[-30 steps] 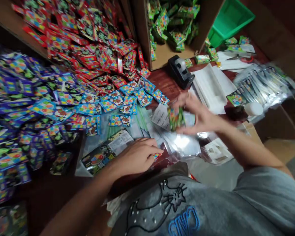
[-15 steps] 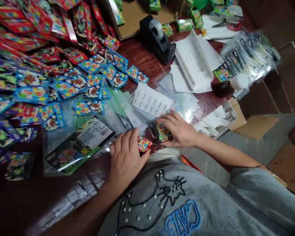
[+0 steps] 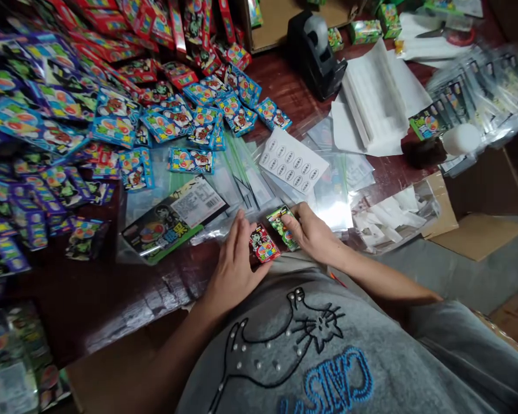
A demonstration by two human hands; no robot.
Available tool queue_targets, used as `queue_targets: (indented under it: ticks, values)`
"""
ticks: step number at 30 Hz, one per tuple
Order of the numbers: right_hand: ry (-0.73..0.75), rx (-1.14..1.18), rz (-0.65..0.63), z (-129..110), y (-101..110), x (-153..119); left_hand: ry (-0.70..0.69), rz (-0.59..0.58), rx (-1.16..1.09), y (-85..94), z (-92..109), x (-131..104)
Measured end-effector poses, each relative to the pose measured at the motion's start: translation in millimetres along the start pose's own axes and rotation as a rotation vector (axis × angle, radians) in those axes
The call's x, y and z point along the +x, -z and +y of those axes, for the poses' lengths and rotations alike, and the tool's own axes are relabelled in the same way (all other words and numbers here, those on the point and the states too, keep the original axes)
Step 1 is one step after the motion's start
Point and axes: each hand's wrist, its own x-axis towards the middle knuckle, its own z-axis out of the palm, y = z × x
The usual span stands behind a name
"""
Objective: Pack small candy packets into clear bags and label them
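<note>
At the table's front edge, my left hand (image 3: 235, 261) lies against a small red candy box (image 3: 264, 244), fingers along its left side and thumb at its lower edge. Close to its right, my right hand (image 3: 311, 233) grips a small green candy box (image 3: 282, 226), thumb on top. The two boxes are nearly side by side with a narrow gap. Beyond them lie clear plastic bags (image 3: 228, 172) and a white sheet of oval stickers (image 3: 294, 161). A printed black-and-green bag (image 3: 175, 218) rests left of my left hand.
Heaps of red boxes (image 3: 142, 26), blue boxes (image 3: 116, 118) and purple boxes (image 3: 30, 210) cover the left. A black tape dispenser (image 3: 315, 57), white paper (image 3: 371, 98) and a white-capped bottle (image 3: 440, 146) stand farther back. A carton of paper scraps (image 3: 399, 215) sits at right.
The view has shifted, so the table's things appear farther right. My right hand has turned the green box, and its thumb now rests on top. The red box stays at my left hand.
</note>
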Motion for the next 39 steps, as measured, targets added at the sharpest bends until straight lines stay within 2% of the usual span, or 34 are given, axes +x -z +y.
queue_targets:
  ticks: [3, 6, 8, 10, 12, 14, 18, 22, 24, 26, 28, 30, 31, 32, 35, 37, 39]
  values:
    - [0.050, -0.116, -0.018, -1.2, 7.4, -10.2, -0.015, -0.011, -0.005, 0.0, -1.8, -1.5]
    - [0.121, -0.363, 0.010, -2.1, 31.7, -16.2, -0.033, -0.020, 0.041, 2.1, -3.4, -3.2]
    - [0.321, -0.501, -0.060, 0.4, 46.3, -11.2, -0.032, -0.008, 0.088, 2.7, -4.0, -3.5]
    - [0.603, -0.569, -0.188, 6.4, 51.7, 1.2, -0.022, 0.005, 0.111, 2.3, -4.1, -2.8]
    - [0.819, -0.566, -0.296, 14.3, 46.7, 17.0, 0.001, 0.008, 0.103, 1.3, -3.7, -1.7]
    - [0.896, -0.527, -0.341, 22.0, 35.5, 31.0, 0.030, 0.000, 0.089, 0.5, -3.4, -1.0]
    - [0.908, -0.475, -0.320, 33.1, 15.4, 44.7, 0.077, -0.013, 0.067, -2.2, -3.9, -1.1]
    - [0.951, -0.487, -0.252, 38.4, 4.4, 42.7, 0.107, -0.020, 0.060, -6.2, -0.9, -5.7]
    - [0.956, -0.497, -0.208, 36.1, 2.1, 38.2, 0.104, -0.040, 0.081, -1.2, 2.4, -8.8]
    - [0.969, -0.497, -0.182, 28.4, 5.3, 34.6, 0.063, -0.058, 0.134, 14.1, 1.8, -8.8]
    - [0.971, -0.475, -0.157, 15.2, 15.4, 36.8, 0.046, -0.004, 0.219, 38.6, -7.7, -2.1]
    - [0.943, -0.444, -0.073, -1.9, 29.1, 48.8, 0.100, 0.087, 0.317, 65.4, -27.5, 11.6]
    - [0.918, -0.436, -0.004, -10.9, 35.1, 58.5, 0.136, 0.090, 0.358, 77.0, -39.9, 19.7]
    - [0.895, -0.441, 0.070, -19.6, 39.3, 69.9, 0.166, 0.044, 0.387, 86.3, -52.6, 27.4]
    - [0.859, -0.499, 0.203, -39.6, 38.6, 102.3, 0.197, -0.063, 0.392, 99.5, -81.5, 40.1]
    - [0.880, -0.541, 0.182, -46.0, 29.1, 113.0, 0.192, -0.029, 0.378, 100.5, -87.6, 36.1]
    - [0.920, -0.565, 0.110, -48.1, 18.0, 113.1, 0.182, 0.026, 0.382, 100.5, -85.3, 25.0]
